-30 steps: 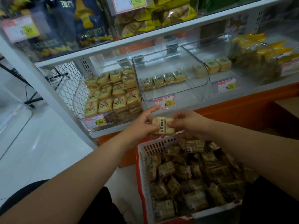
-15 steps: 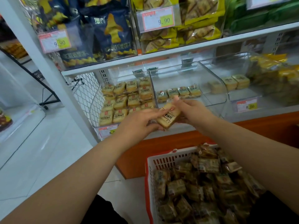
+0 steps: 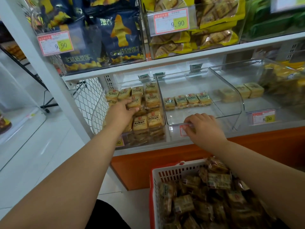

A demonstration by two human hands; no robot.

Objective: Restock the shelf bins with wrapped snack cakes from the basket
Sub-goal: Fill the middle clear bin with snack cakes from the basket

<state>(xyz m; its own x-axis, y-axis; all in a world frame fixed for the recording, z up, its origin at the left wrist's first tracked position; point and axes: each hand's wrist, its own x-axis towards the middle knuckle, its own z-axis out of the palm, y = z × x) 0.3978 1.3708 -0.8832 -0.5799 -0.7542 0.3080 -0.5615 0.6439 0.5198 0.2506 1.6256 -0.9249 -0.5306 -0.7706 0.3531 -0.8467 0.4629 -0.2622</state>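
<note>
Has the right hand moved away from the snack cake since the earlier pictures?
Yes. The right hand now rests on the middle bin front edge; the left hand alone holds the snack cake.

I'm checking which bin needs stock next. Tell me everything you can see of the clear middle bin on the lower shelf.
The middle bin is clear, glossy plastic with a low curved front lip and higher side walls, open on top. It sits on the white lower shelf between the nearly full left bin and another clear bin on its right. It holds one row of four wrapped cakes near the back; the floor in front of them is bare. The right hand rests its fingers on the front lip.
</note>
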